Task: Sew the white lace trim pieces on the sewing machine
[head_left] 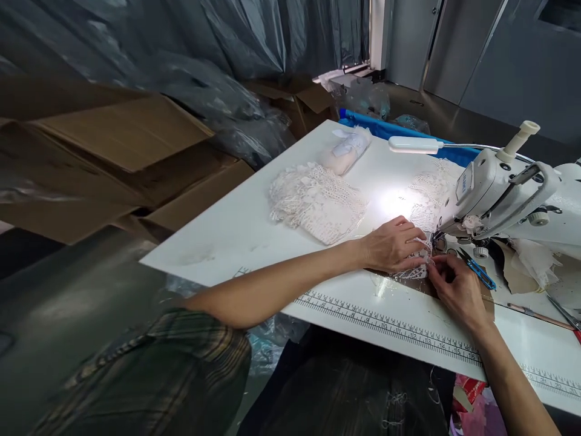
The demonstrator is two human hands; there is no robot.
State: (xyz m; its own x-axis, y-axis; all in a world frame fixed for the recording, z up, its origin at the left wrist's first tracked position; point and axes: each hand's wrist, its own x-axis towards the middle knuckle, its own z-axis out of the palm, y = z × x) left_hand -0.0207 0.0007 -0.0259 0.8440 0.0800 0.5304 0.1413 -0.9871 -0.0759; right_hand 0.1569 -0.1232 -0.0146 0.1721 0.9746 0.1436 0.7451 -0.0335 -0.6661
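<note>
White lace fabric [411, 274] lies under the needle area of a white sewing machine [472, 181]. My left hand [394, 245] rests over the lace, its fingers bent down onto the piece just left of the presser foot. Close in front of the foot, my right hand [458, 287] pinches the lace edge between thumb and forefinger. More lace [429, 184] spreads behind the needle, partly covered by the machine head. A pile of cream lace pieces [318, 200] sits on the table to the left of my hands.
Blue thread snips [476, 269] lie right of my right hand. Scissors [565, 315] are at the far right. A wrapped bundle [347, 148] stands behind the lace pile. A lit lamp [415, 145] hangs over the white table [218, 242]. Cardboard boxes [127, 133] stand left.
</note>
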